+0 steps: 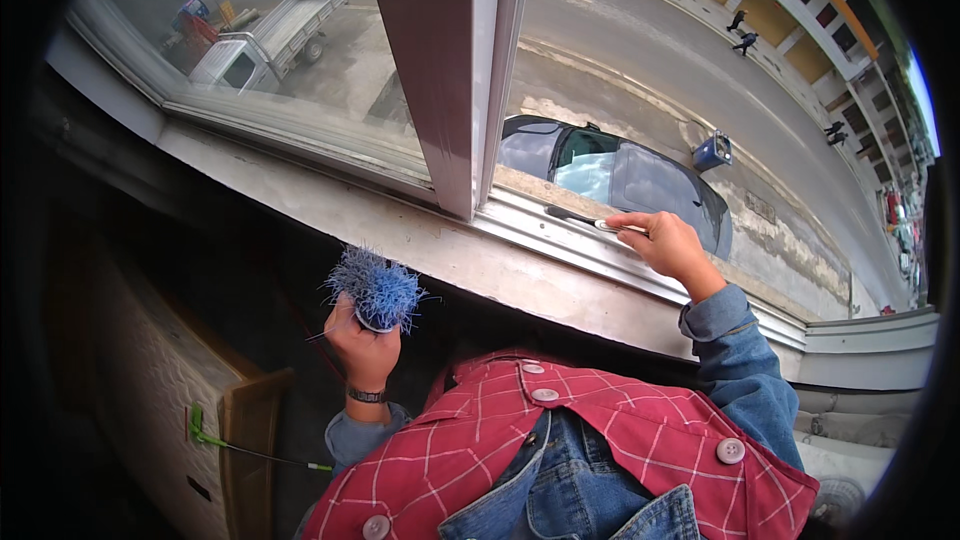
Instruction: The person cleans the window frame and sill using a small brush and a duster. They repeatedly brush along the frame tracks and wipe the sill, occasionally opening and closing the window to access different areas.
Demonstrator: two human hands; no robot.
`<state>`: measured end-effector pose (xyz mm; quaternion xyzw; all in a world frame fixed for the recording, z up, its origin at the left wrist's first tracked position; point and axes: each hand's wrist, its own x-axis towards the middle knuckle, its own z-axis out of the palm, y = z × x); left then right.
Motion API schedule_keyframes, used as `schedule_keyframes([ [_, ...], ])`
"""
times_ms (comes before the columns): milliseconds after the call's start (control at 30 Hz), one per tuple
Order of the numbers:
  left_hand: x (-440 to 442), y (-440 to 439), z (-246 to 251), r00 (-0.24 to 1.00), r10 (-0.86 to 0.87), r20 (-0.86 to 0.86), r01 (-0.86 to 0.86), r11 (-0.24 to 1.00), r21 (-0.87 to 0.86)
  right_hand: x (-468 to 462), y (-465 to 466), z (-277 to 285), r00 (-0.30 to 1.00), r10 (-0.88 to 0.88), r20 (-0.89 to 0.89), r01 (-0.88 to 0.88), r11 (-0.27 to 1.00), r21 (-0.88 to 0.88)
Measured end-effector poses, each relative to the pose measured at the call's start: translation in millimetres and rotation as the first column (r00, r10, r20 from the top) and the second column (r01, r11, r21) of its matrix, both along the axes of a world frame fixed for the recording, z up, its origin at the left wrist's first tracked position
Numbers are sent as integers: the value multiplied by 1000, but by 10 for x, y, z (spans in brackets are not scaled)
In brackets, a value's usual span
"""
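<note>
My right hand (664, 244) pinches the pale handle of a small dark-headed brush (574, 216). Its dark end lies over the aluminium window track (555, 229), under the open part of the window. Lower and to the left, my left hand (364, 345) grips a brush with blue bristles (375, 289); its handle is mostly hidden by my fingers. The blue bristles are just in front of the inner edge of the pale window sill (337, 206), and I cannot tell whether they touch it.
A sliding window frame (442, 75) stands upright beside the opening. At the lower left are a mattress (157, 390) on a wooden bed frame (251, 427) and a green-ended tool with a thin rod (206, 435). Outside are a dark car (645, 172), a truck (255, 52) and a street.
</note>
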<state>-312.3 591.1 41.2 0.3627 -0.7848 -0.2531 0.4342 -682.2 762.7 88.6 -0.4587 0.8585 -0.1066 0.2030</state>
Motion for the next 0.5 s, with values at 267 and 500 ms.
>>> schedule_keyframes([
  [267, -120, -114, 57, 998, 43, 40, -46, 995, 93, 137, 348, 347, 989, -144, 40, 150, 953, -265],
  [500, -230, -267, 120, 998, 51, -25, -51, 998, -23, 285, 164, -41, 978, -145, 148, 152, 988, -37],
])
